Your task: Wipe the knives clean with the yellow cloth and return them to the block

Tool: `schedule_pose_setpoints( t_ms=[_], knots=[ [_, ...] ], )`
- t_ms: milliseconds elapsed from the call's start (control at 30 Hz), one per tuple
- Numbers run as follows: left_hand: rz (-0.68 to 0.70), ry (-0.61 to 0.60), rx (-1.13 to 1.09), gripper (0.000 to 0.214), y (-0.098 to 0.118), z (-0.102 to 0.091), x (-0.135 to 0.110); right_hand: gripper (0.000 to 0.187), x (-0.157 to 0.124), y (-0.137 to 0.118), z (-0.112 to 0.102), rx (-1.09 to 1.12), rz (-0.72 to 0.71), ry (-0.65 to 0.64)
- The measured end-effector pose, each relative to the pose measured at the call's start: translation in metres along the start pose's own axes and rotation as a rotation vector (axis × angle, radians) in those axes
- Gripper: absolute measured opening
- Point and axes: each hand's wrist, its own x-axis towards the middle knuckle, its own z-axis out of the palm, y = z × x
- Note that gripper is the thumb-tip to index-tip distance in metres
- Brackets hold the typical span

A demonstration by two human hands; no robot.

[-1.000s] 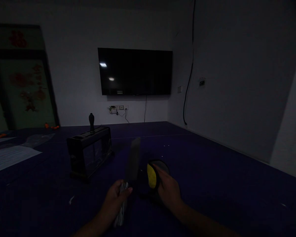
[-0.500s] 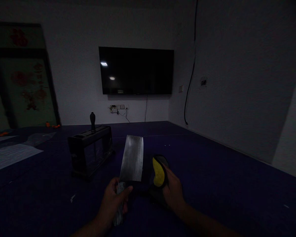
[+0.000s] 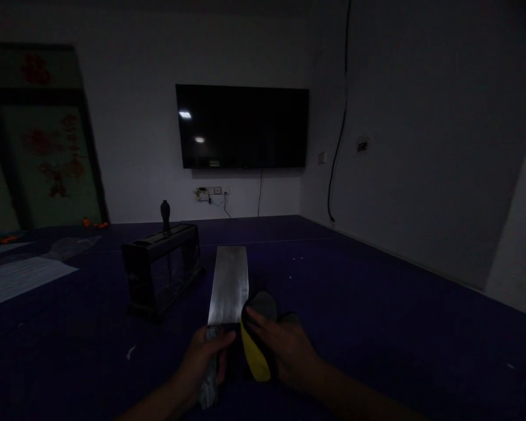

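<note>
Head view: one cleaver point(image 3: 229, 283) was clasped by its handle in the left hand point(image 3: 204, 355), blade beyond the grip; the right hand point(image 3: 290, 349) held one yellow-and-grey pad point(image 3: 255, 354), near the blade's base; one black stand point(image 3: 141, 280) stood left of both grips.

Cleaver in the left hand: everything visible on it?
The cleaver has a broad, near-rectangular grey blade, metal by its sheen, faintly streaked. Its mottled grey handle is gripped by the left hand, blade pointing forward, broad face showing. The yellow-and-grey pad meets its right edge in view; actual contact is unclear.
</note>
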Motion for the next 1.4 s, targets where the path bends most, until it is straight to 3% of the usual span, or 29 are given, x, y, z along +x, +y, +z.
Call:
schedule_pose_setpoints(
  t_ms=[100,267,333,400,533,600,1067,1233,1400],
  knots=[
    [0.001,0.001,0.001,0.046,-0.003,0.0,0.0,0.071,-0.001,0.003,0.003,0.0,-0.048,0.093],
    [-0.009,0.014,0.027,0.053,-0.002,0.003,-0.003,0.061,-0.005,0.009,0.009,0.031,-0.021,0.376],
    [-0.007,-0.01,0.042,0.053,-0.001,0.003,-0.004,0.063,-0.005,0.009,0.008,0.031,-0.015,0.398],
    [-0.001,-0.043,0.058,0.053,-0.001,0.003,-0.005,0.07,-0.002,0.005,0.006,0.024,-0.013,0.309],
    [-0.01,-0.061,0.073,0.052,-0.001,0.003,-0.004,0.082,0.004,-0.005,0.0,0.007,0.019,-0.016],
    [-0.037,-0.068,0.061,0.052,-0.001,0.002,-0.002,0.084,0.007,-0.008,-0.003,-0.005,0.038,-0.101],
    [-0.069,0.009,0.006,0.036,-0.001,0.0,-0.001,0.087,0.007,-0.006,-0.007,0.058,0.005,-0.255],
    [-0.061,-0.026,-0.007,0.032,-0.006,-0.003,0.002,0.089,0.01,-0.007,-0.01,0.059,0.018,-0.362],
    [-0.052,-0.038,-0.018,0.029,-0.006,-0.004,0.001,0.087,0.012,-0.007,-0.01,0.037,-0.014,-0.391]
  ],
)
